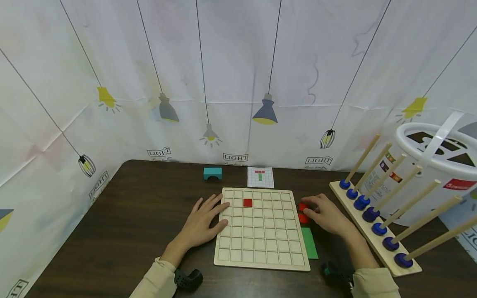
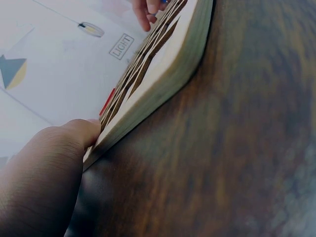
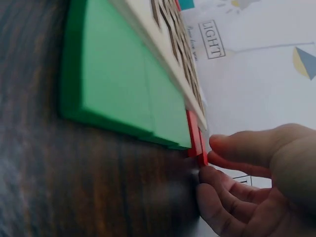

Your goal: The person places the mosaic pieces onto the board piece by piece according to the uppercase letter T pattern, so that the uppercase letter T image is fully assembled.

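Note:
A light wooden grid board (image 1: 261,267) lies on the dark table. One red square tile (image 1: 247,203) sits in a cell of its upper part. My left hand (image 1: 203,221) rests at the board's left edge, fingers spread; its thumb (image 2: 81,132) touches the rim in the left wrist view. My right hand (image 1: 328,215) is at two red tiles (image 1: 303,218) beside the board's right edge. In the right wrist view its thumb and fingertips are parted close to the red tiles (image 3: 194,136); contact is unclear. Several green tiles (image 1: 309,243) continue that row nearer me.
Behind the board lie a printed pattern card (image 1: 260,178) and a teal arch block (image 1: 213,171). To the right stands a wooden peg rack (image 1: 400,265) with blue rings, in front of a white lidded bucket (image 1: 443,165). A printed curtain (image 1: 231,82) hangs behind the table.

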